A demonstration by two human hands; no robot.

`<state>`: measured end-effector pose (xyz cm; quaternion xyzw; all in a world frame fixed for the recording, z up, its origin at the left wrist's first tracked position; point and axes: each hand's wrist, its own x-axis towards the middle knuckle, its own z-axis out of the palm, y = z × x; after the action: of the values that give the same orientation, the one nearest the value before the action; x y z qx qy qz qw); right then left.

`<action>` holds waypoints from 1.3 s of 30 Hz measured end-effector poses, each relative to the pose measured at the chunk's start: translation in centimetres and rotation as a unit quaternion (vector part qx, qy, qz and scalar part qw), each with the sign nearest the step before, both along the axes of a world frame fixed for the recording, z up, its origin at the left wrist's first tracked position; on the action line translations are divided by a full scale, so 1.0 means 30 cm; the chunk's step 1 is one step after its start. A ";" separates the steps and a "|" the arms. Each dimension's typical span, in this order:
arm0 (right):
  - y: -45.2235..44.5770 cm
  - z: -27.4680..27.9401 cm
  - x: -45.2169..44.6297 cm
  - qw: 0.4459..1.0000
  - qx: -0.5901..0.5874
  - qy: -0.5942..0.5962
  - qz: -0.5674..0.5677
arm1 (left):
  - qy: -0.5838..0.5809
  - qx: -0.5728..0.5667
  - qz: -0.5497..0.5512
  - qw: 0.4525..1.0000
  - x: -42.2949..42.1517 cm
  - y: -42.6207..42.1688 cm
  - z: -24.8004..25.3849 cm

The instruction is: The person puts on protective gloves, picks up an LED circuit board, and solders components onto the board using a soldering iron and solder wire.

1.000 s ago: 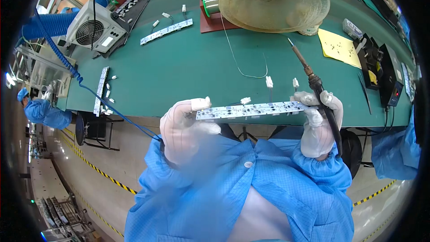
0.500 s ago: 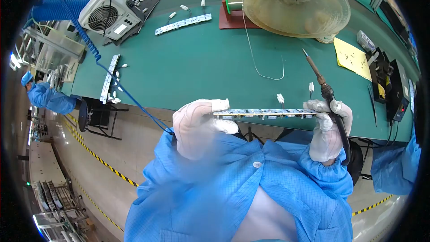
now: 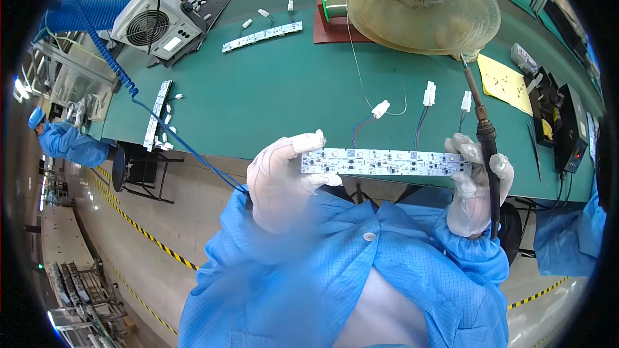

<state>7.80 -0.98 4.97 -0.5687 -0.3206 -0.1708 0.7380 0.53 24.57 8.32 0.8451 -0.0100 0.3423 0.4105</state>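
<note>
A long white circuit board (image 3: 387, 162) is held level over the bench's front edge, its component face toward me. My left hand (image 3: 278, 177), in a white glove, pinches the board's left end between thumb and fingers. The gloved right hand (image 3: 476, 183) grips the other end and also has a soldering iron (image 3: 485, 130) tucked in it, tip pointing away. Three wired white connectors stand up from the board's far edge, one of them this connector (image 3: 429, 93). A strand of solder wire (image 3: 358, 67) curves down behind them.
A solder spool (image 3: 336, 4) on a red stand sits beside a large fume funnel (image 3: 412, 32). More boards lie on the green bench, including one board (image 3: 263, 37) at the back. Yellow sponge (image 3: 506, 84), black soldering station (image 3: 571, 132) and tweezers (image 3: 535, 151) are to the right.
The board has tilted from nearly edge-on to showing its component face, and its connectors now stand higher. The soldering iron has swung more upright in my right hand.
</note>
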 end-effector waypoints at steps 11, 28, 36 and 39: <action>-0.005 -0.019 -0.002 1.000 -0.005 -0.026 0.017 | -0.025 0.009 0.020 0.999 0.004 -0.002 -0.031; -0.004 -0.023 -0.013 0.999 -0.010 -0.001 0.039 | -0.062 0.125 0.019 0.990 0.024 -0.032 -0.003; -0.044 -0.010 -0.021 0.987 0.002 0.050 0.149 | -0.006 0.081 -0.022 0.997 0.003 0.002 -0.027; -0.061 -0.026 -0.040 0.978 0.030 0.104 0.181 | -0.038 0.091 -0.044 0.994 0.024 0.019 -0.038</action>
<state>6.61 -2.81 4.18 -0.4939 -0.3340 0.0161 0.8026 1.25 25.15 7.18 0.8643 -0.0941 0.3529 0.3457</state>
